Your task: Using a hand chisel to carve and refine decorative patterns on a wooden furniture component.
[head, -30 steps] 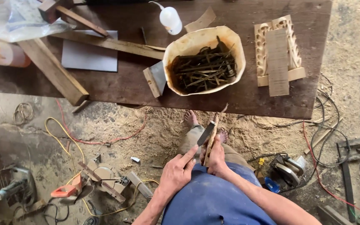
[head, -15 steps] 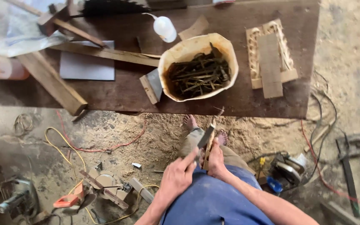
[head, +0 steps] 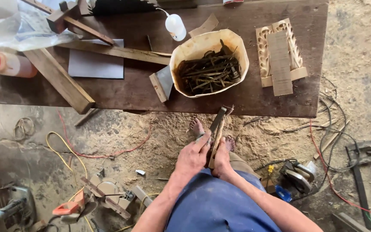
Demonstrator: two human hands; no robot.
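Since a second earlier your left hand [head: 192, 157] and right hand [head: 222, 163] kept gripping the thin wooden strip [head: 215, 139] and dark blade [head: 217, 121] over your lap; only the view shifted; the surface [head: 129, 92] lay beyond, the work unchanged.

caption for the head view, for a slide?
Both hands, left hand and right hand, grip a thin wood strip before a workbench bearing a bowl of sticks.

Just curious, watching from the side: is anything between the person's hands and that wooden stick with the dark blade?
Nothing visible. The left hand and right hand both already grip the wooden stick and dark blade directly.
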